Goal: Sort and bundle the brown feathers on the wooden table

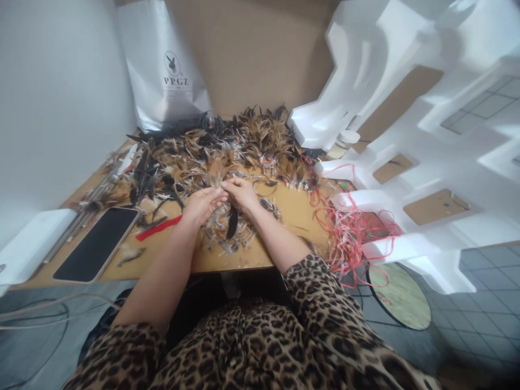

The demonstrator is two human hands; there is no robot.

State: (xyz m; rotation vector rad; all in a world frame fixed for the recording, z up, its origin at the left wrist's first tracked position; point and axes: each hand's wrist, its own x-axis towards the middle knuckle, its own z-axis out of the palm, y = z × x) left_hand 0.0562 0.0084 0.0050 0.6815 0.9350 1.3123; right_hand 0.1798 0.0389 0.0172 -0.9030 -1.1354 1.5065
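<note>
My left hand (205,205) and my right hand (240,195) meet over the middle of the table, fingertips pinched together. A light brown feather tuft (216,174) fans up from where the fingers join, and both hands appear closed on its base. Just below the right fingers a dark feather (232,223) points toward me; whether it is held or lies on the scraps I cannot tell. Under the hands spread small feather scraps (221,238). Behind them a big heap of brown and black feathers (179,154) covers the back of the table.
At left lie a phone (97,244), a white box-like object (34,244) and a red strip (158,227). A silver bag (162,70) stands behind. Right are tangled red ribbons (349,238), a lidded jar (344,143) and white foam packing (459,179). A round stool (402,295) stands below.
</note>
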